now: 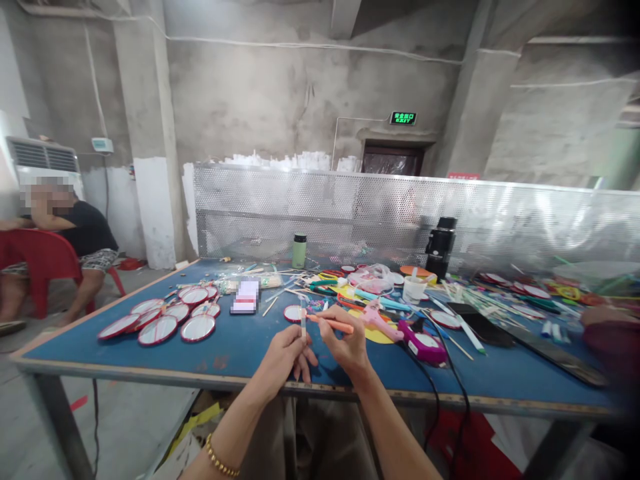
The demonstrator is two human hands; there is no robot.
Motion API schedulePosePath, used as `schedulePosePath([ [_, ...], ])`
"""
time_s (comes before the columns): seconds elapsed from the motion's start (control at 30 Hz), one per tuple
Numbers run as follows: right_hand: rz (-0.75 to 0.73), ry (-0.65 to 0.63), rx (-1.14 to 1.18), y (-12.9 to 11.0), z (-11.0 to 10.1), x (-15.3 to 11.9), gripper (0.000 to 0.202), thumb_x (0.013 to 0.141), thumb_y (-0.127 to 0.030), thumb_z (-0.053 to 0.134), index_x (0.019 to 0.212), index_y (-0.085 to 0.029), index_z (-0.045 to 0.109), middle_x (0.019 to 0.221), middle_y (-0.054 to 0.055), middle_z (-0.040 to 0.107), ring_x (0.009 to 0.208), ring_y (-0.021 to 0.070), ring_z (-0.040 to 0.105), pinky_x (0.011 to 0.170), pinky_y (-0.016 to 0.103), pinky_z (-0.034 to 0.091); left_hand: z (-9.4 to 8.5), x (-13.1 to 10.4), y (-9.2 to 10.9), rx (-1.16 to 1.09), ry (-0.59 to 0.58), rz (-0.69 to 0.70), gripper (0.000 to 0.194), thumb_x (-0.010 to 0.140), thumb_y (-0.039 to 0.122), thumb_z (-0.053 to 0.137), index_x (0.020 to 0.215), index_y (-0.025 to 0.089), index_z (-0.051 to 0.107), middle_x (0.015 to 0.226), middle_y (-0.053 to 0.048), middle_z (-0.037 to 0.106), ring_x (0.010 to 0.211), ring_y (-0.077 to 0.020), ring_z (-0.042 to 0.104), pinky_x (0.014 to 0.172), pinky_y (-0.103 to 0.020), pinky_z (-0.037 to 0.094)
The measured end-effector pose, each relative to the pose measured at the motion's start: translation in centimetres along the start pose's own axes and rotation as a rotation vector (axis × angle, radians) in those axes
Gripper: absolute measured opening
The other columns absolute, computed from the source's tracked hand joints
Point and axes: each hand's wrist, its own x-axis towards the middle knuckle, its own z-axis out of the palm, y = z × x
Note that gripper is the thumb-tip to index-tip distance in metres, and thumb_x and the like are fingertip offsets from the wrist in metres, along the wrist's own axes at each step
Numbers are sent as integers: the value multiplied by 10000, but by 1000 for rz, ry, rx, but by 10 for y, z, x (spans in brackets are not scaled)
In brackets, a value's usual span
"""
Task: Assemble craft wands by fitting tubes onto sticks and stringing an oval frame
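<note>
One pale stick (303,323), jutting above left grip (288,352)

You hold one orange pen-shaped tool (341,325) and one pale narrow strip (303,321), with one black-capped green bottle (299,253), one red plastic chair (53,260) and one green exit sign (403,118).

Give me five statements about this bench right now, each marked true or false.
1. The right hand holds an orange pen-like tool: true.
2. Only the right hand holds something: false; the left hand holds a pale narrow strip.
3. A group of red-rimmed discs lies left of the left hand: true.
4. The bottle lies on its side: false; the green bottle stands upright on the blue table.
5. A purple object lies right of the right hand: true.
</note>
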Motion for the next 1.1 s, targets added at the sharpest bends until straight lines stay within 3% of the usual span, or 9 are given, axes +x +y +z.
schedulePosePath([
  [0.4,54,-30,80,-2,-2,0,124,794,-190,565,749,-186,681,712,26,660,653,156,591,624,275,464,0,0,0,-2,-7,13,173,865,340,483,809,177,479,620,-24,691,361,-108,593,346,-174,308],
  [0.6,236,44,193,2,-1,1,87,800,-218,590,795,-179,668,560,-25,594,463,108,533,490,230,442,-1,0,-2,-3,-4,10,160,870,327,468,819,175,477,594,-10,676,357,-108,593,345,-168,307],
  [0.77,409,130,357,12,1,2,170,840,-327,589,829,-166,642,610,-13,631,379,89,514,376,210,425,0,-2,0,15,-4,16,184,883,346,467,827,170,482,619,-20,688,362,-99,592,349,-162,307],
  [1.1,505,123,530,13,3,6,268,803,-407,664,736,-152,622,566,-3,643,352,87,506,342,197,407,0,-2,3,31,-44,33,186,893,345,467,850,165,487,671,-39,713,377,-89,594,358,-159,301],
])
